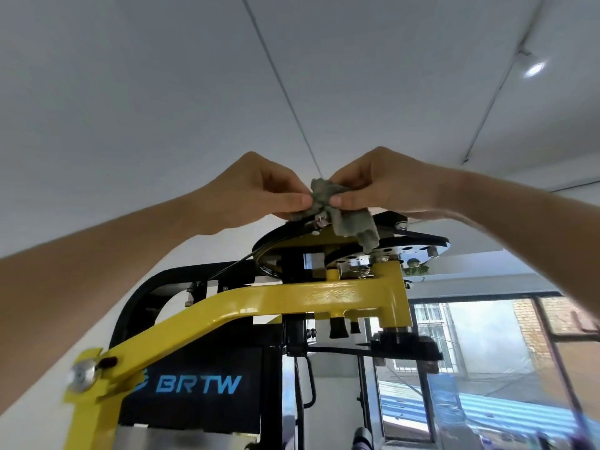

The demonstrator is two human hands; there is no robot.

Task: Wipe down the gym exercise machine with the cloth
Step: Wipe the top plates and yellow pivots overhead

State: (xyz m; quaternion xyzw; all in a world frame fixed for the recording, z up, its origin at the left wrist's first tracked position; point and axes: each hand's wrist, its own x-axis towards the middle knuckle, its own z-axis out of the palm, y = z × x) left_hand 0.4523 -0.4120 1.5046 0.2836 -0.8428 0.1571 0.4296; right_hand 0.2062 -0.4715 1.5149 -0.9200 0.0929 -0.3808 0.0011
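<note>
Two bare hands here, left hand [259, 190] and right hand [386, 186], each thumbnail [305, 200] cut short and plain. Bare skin runs on down the left forearm [97, 264] and right forearm [519, 216], right to the frame's edges. In this wide lens the left one looks the thicker.

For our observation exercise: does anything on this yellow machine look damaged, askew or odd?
Nothing stands out. The left hand and right hand pinch the crumpled grey cloth on the black pulley plate; no damage shows.

Bright daylight from window [480, 358]; wide-angle edges blurred, warped.
</note>
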